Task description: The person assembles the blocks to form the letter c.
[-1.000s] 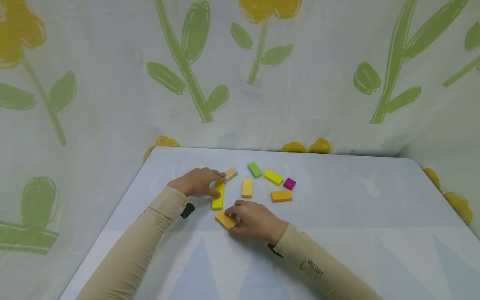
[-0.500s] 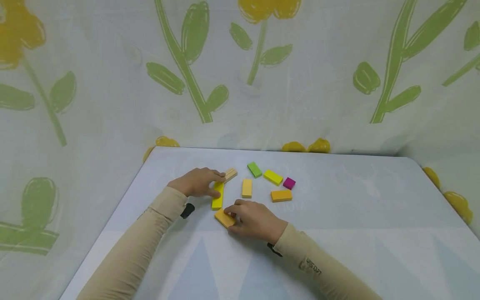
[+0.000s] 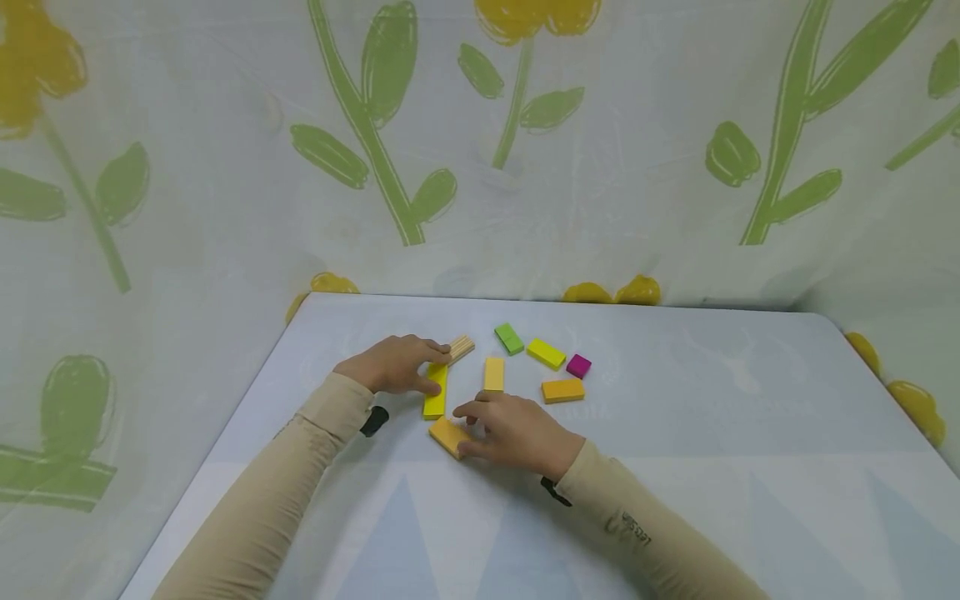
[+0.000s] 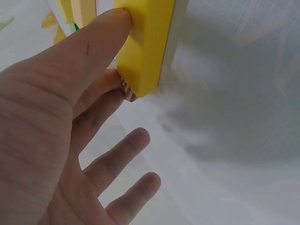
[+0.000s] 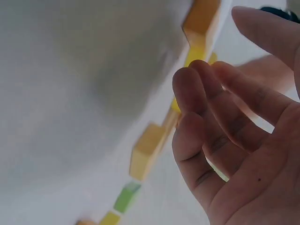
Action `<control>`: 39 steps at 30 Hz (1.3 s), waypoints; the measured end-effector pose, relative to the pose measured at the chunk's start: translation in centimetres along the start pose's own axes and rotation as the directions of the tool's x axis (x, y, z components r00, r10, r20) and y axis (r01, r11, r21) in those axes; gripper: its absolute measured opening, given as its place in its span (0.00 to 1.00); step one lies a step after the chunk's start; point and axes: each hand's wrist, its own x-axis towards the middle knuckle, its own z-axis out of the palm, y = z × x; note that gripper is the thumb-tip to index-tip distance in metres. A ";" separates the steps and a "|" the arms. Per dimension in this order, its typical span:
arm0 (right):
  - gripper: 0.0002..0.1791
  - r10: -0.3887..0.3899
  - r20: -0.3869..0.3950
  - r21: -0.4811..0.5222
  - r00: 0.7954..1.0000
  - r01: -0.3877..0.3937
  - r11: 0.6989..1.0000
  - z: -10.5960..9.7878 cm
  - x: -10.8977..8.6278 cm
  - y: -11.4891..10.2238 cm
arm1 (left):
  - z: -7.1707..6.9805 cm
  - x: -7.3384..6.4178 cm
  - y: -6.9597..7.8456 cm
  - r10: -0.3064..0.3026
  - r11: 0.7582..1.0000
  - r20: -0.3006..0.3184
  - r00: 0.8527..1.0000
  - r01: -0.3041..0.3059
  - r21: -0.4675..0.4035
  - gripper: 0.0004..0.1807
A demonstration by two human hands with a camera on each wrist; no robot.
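Note:
In the head view a row of pieces runs toward the person: a ribbed light wooden piece [image 3: 461,348], a long yellow block [image 3: 433,405] and an orange block [image 3: 447,436]. My left hand [image 3: 391,365] has its thumb on the yellow block [image 4: 150,47]. Its index and middle fingertips are at the ribbed piece, and its other two fingers extend free in the left wrist view. My right hand [image 3: 519,427] is beside the orange block, with its fingers raised off it and its thumb near the block's right end. Nothing lies between thumb and fingers in the right wrist view.
A pale orange block [image 3: 493,373] lies just beyond the right hand. Farther back are a green block [image 3: 509,339], a yellow block [image 3: 546,354], a small magenta block [image 3: 578,367] and another orange block [image 3: 562,392]. A flower-patterned cloth [image 3: 600,208] hangs behind the white table [image 3: 712,383].
The right fingers have let go of the orange block and lifted, the hand shifting slightly right. The orange block edged toward the yellow one earlier. My left hand has stayed in place.

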 end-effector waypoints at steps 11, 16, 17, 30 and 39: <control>0.18 -0.096 -0.170 -0.006 0.981 0.096 0.995 -2.0 -0.5 2.3 | 0.1 0.2 -0.2 0.005 1.000 0.007 1.000 -0.005 -0.001 0.35; 0.18 -0.163 -0.246 -0.087 0.955 0.146 0.985 -2.1 -0.6 3.2 | 0.2 0.2 -0.2 0.011 1.000 0.003 1.000 -0.011 0.006 0.35; 0.19 -0.171 -0.256 -0.099 0.951 0.150 0.984 -2.0 -0.6 3.3 | 0.2 0.2 -0.2 0.012 1.000 0.002 1.000 -0.012 0.006 0.35; 0.23 -0.156 -0.260 -0.134 0.953 0.124 0.983 -2.8 -0.7 4.7 | 0.1 0.1 -0.1 -0.003 1.000 0.010 1.000 0.003 -0.023 0.35; 0.26 -0.137 -0.197 -0.110 0.971 0.117 0.987 -3.3 -0.1 5.6 | 0.1 0.1 -0.1 0.001 1.000 0.009 1.000 -0.001 -0.003 0.35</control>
